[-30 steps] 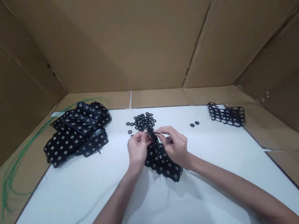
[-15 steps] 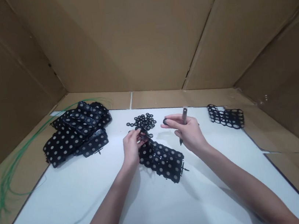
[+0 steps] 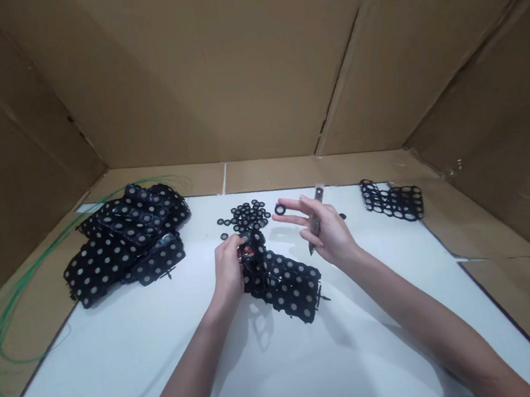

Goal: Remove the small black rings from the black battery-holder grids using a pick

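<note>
My left hand (image 3: 228,270) curls tight, pinching the end of the perforated black strip (image 3: 290,290) lying on the white board (image 3: 121,370), while my right hand (image 3: 329,235) spreads its fingers, a utility knife (image 3: 316,221) tucked against the palm and a black ring (image 3: 279,209) at the fingertips

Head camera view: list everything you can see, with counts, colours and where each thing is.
cardboard walls: several panels, brown, behind and beside the board
white board: one, white, under the mats
dotted mat stack: several mats, black with grey dots, left side of the board
dotted mat: one, black with grey dots, middle of the board
holed mat: one, black, far right of the board
small rings: many, black, heap at the board's far middle
single ring: one, black, beside the right hand
craft knife: one, grey, in the right hand
green wire: loose strands, green, on the cardboard at left
left hand: one, gripping the dotted mat's upper end
right hand: one, raised, spread open
</note>
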Motion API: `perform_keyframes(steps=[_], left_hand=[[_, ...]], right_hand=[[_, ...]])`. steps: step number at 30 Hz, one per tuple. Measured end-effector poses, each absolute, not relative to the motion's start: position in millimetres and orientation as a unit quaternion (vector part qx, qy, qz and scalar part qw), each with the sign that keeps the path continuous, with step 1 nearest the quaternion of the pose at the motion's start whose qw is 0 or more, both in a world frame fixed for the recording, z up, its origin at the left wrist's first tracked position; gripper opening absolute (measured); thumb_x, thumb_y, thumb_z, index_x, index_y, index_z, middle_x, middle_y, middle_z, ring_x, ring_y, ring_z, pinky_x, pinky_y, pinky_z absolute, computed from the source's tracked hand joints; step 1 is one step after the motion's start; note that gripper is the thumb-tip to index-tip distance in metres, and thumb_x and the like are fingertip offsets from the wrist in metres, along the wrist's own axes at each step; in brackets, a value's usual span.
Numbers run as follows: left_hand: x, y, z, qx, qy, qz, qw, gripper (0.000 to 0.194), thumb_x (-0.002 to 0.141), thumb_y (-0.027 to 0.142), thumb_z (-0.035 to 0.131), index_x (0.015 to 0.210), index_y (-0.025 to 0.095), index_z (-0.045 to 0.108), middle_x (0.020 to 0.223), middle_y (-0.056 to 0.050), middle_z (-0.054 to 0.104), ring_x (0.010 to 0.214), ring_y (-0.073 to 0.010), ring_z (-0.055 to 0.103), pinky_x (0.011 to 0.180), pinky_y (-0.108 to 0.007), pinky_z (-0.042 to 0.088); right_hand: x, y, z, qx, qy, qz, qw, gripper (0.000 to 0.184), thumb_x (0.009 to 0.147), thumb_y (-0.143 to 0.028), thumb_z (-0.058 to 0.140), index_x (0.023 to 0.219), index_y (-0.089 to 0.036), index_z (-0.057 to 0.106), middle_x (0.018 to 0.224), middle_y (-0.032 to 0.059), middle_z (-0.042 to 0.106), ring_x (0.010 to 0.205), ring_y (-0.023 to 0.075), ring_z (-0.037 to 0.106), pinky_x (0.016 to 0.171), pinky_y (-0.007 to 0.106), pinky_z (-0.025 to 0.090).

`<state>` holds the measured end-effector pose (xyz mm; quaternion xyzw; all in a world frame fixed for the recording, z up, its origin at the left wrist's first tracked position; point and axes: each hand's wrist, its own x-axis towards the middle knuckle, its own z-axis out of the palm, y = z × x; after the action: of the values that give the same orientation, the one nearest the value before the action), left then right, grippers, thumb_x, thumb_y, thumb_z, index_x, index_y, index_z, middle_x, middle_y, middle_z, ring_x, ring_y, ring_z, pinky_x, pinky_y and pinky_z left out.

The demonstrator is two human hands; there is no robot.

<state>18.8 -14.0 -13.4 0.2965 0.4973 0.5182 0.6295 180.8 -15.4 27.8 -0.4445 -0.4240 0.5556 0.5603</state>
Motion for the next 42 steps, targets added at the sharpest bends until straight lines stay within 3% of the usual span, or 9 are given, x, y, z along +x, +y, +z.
perform_keyframes(steps=[3, 6, 10, 13, 16, 19, 25, 31, 42], left_hand=[[19, -15, -14, 0.342, 0.497, 0.528, 0.597, 0.022, 0.063, 0.028, 0.054, 0.050, 0.017, 0.040, 0.046, 0.006, 0.041, 0.045, -0.0076, 0.039, 0.043, -0.019, 0.027], [19, -16, -13, 0.382, 0.500, 0.525, 0.572, 0.015, 0.063, 0.027, 0.056, 0.055, 0.017, 0.051, 0.050, 0.005, 0.045, 0.048, -0.0075, 0.042, 0.045, -0.018, 0.030], [20, -15, -10, 0.362, 0.497, 0.494, 0.615, 0.020, 0.063, 0.027, 0.058, 0.080, 0.017, 0.065, 0.056, 0.003, 0.052, 0.048, -0.0070, 0.044, 0.044, -0.017, 0.033], [21, -14, -9, 0.332, 0.481, 0.475, 0.657, 0.021, 0.063, 0.025, 0.060, 0.080, 0.015, 0.067, 0.053, 0.003, 0.054, 0.048, -0.0064, 0.047, 0.043, -0.016, 0.031], [21, -13, -9, 0.309, 0.478, 0.474, 0.672, 0.017, 0.061, 0.022, 0.063, 0.075, 0.013, 0.067, 0.058, 0.000, 0.060, 0.053, -0.0081, 0.053, 0.046, -0.016, 0.036], [21, -13, -9, 0.291, 0.463, 0.483, 0.684, 0.013, 0.061, 0.020, 0.064, 0.071, 0.012, 0.067, 0.061, -0.001, 0.063, 0.056, -0.0091, 0.057, 0.053, -0.018, 0.042], [21, -15, -8, 0.278, 0.434, 0.505, 0.692, 0.011, 0.064, 0.020, 0.064, 0.066, 0.009, 0.064, 0.065, -0.004, 0.064, 0.062, -0.0116, 0.060, 0.066, -0.023, 0.049], [23, -13, -10, 0.237, 0.421, 0.516, 0.707, 0.012, 0.064, 0.017, 0.065, 0.067, 0.005, 0.064, 0.060, -0.006, 0.064, 0.059, -0.0125, 0.060, 0.059, -0.022, 0.047], [27, -9, -23, 0.166, 0.443, 0.526, 0.707, 0.005, 0.065, 0.009, 0.061, 0.061, 0.008, 0.061, 0.055, -0.003, 0.061, 0.053, -0.0096, 0.057, 0.055, -0.020, 0.045]], right_hand=[[181, -16, 26, -0.446, -0.435, 0.550, 0.556, 0.032, 0.081, -0.041, 0.045, 0.081, -0.015, 0.064, 0.122, 0.0119, 0.054, 0.095, 0.0275, 0.062, 0.024, 0.017, 0.012], [181, -15, 25, -0.445, -0.424, 0.557, 0.557, 0.031, 0.081, -0.041, 0.046, 0.080, -0.015, 0.064, 0.121, 0.0121, 0.055, 0.094, 0.0268, 0.063, 0.025, 0.017, 0.012], [180, -1, 18, -0.466, -0.409, 0.551, 0.559, 0.029, 0.079, -0.040, 0.050, 0.079, -0.014, 0.064, 0.117, 0.0139, 0.058, 0.090, 0.0265, 0.064, 0.026, 0.016, 0.012], [178, 15, 8, -0.518, -0.444, 0.518, 0.517, 0.033, 0.080, -0.040, 0.048, 0.093, -0.015, 0.064, 0.111, 0.0146, 0.061, 0.089, 0.0248, 0.065, 0.030, 0.014, 0.021], [175, 19, 1, -0.543, -0.542, 0.422, 0.483, 0.027, 0.080, -0.036, 0.051, 0.092, -0.017, 0.067, 0.105, 0.0109, 0.064, 0.093, 0.0216, 0.062, 0.050, 0.021, 0.045], [170, 9, 1, -0.500, -0.665, 0.317, 0.456, 0.013, 0.073, -0.027, 0.062, 0.078, -0.017, 0.069, 0.093, 0.0068, 0.067, 0.091, 0.0185, 0.061, 0.072, 0.028, 0.048], [162, -8, -5, -0.471, -0.762, 0.195, 0.399, 0.011, 0.073, -0.021, 0.064, 0.083, -0.017, 0.067, 0.087, 0.0045, 0.064, 0.070, 0.0121, 0.059, 0.065, 0.025, 0.049], [162, -11, -20, -0.405, -0.824, 0.049, 0.393, 0.016, 0.080, -0.018, 0.056, 0.093, -0.016, 0.064, 0.091, 0.0073, 0.064, 0.086, 0.0166, 0.057, 0.074, 0.028, 0.050], [160, -16, -21, -0.433, -0.860, -0.053, 0.264, 0.021, 0.085, -0.020, 0.047, 0.102, -0.020, 0.060, 0.099, 0.0056, 0.063, 0.090, 0.0169, 0.055, 0.059, 0.025, 0.047]])
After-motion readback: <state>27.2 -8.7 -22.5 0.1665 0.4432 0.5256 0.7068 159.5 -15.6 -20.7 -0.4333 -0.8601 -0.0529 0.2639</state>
